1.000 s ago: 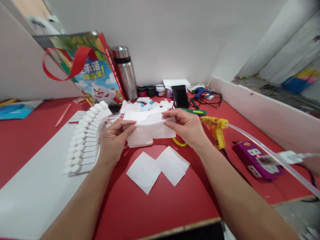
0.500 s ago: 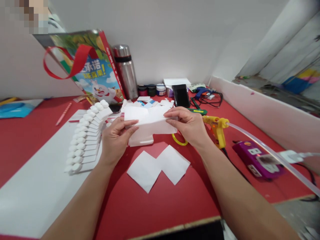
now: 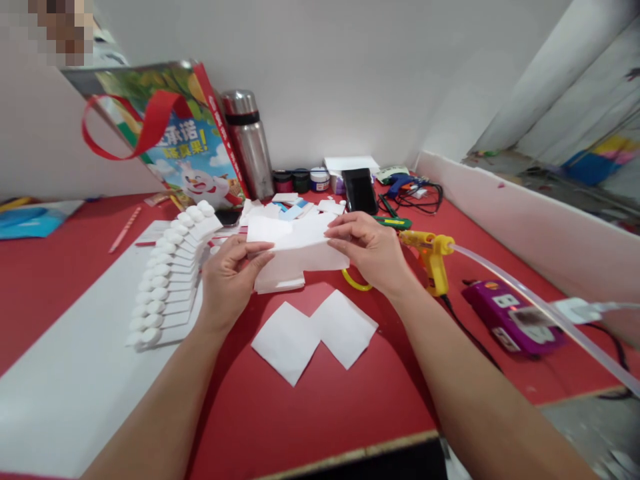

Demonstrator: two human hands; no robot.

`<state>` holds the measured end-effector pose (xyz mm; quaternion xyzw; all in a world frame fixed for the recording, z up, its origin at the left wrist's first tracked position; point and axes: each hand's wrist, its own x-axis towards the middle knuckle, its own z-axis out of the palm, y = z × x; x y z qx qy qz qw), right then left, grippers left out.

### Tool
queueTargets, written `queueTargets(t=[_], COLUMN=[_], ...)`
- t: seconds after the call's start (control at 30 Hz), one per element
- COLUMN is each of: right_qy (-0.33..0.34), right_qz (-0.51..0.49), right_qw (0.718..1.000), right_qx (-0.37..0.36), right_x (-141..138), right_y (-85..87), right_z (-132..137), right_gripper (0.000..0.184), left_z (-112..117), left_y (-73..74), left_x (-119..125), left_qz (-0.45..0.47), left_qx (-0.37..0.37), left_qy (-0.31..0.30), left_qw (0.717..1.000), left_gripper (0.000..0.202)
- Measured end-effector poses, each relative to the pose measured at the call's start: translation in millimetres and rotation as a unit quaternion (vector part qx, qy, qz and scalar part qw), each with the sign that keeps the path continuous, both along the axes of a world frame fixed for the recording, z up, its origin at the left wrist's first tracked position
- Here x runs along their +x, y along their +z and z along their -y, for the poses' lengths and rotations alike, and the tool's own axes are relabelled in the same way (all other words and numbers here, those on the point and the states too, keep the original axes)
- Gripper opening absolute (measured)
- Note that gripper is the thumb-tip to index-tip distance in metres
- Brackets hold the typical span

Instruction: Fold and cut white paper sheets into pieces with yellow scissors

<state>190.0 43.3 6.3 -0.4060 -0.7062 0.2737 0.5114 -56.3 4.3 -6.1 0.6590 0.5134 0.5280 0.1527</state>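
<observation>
Between my hands a creased sheet of white paper (image 3: 305, 250) is held up over the red table (image 3: 320, 413). My left hand (image 3: 233, 280) pinches its left side between thumb and fingers. On the right side, my right hand (image 3: 367, 250) pinches it the same way. Below the sheet lie two white paper squares (image 3: 287, 340), turned cornerwise and meeting at their inner corners. A small stack of white paper (image 3: 280, 283) shows partly behind the held sheet. Left of my left hand stands a curved row of white pieces with round tops (image 3: 163, 273).
A yellow glue gun (image 3: 434, 257) with a long clear stick and a purple power box (image 3: 515, 317) sit on the right. Behind are a steel flask (image 3: 250, 147), a picture bag (image 3: 185, 140), paint jars (image 3: 303, 180) and a black phone-like object (image 3: 360, 191). A white board (image 3: 75, 380) lies left.
The whole view has shifted very slightly. Both hands keep their pinch on the white paper, which has hardly moved.
</observation>
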Motion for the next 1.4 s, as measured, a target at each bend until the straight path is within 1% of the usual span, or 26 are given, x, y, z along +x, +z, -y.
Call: queueTargets(t=[0.2,0.37,0.57,0.83,0.93,1.0,1.03,1.1,1.13,1.2,1.23,1.3,1.4], right_qy=[0.016,0.026,0.017,0.008,-0.008,-0.018,-0.022,-0.025,-0.024,-0.018,-0.013,-0.003,0.007], right_qz=[0.007,-0.004,0.014,0.052,0.066,0.055,0.044,0.018,0.004,-0.024,-0.037,-0.052,-0.034], right_qw=[1.0,0.999,1.0,0.999,0.997,0.997,0.998,0.999,0.999,0.994,0.992,0.99,0.995], right_qx=[-0.014,-0.03,-0.016,0.007,0.032,0.042,0.034,-0.015,-0.049,-0.106,-0.121,-0.13,-0.097], right_x=[3.0,2.9,3.1,2.4,3.3,3.2,2.6,0.2,-1.5,-5.3,-7.1,-9.5,-9.3], right_y=[0.1,-0.5,2.1,2.5,5.0,7.8,9.1,11.1,11.4,11.2,10.7,9.9,10.1], right_z=[-0.9,-1.6,-0.2,0.6,1.1,2.7,3.7,6.0,7.1,8.9,9.7,11.4,14.1], right_gripper=[0.011,0.015,0.013,0.007,0.007,0.006,0.006,0.007,0.008,0.01,0.01,0.007,0.013], left_z=[0.0,-1.3,-0.4,-2.2,-1.8,-0.3,0.5,1.4,1.2,-0.1,-1.0,-2.7,-4.2], left_y=[0.4,-0.9,-0.9,-1.5,1.7,5.1,6.6,8.3,8.5,7.9,7.5,6.9,6.1], left_x=[-3.3,-3.4,-2.7,-4.3,-5.4,-6.1,-6.3,-6.5,-6.5,-6.5,-6.5,-6.6,-7.0], left_qz=[-0.03,-0.021,-0.015,-0.04,-0.023,0.015,0.046,0.134,0.184,0.282,0.323,0.373,0.39], left_qx=[0.002,0.018,0.024,0.033,0.038,0.028,0.011,-0.051,-0.092,-0.169,-0.198,-0.241,-0.288], left_qy=[-0.011,-0.007,-0.007,0.012,0.012,-0.003,-0.016,-0.051,-0.067,-0.088,-0.095,-0.103,-0.112], left_qw=[0.999,1.0,1.0,0.999,0.999,0.999,0.999,0.988,0.976,0.94,0.921,0.89,0.868], left_gripper=[0.016,0.014,0.012,0.01,0.011,0.012,0.013,0.016,0.018,0.022,0.023,0.025,0.023])
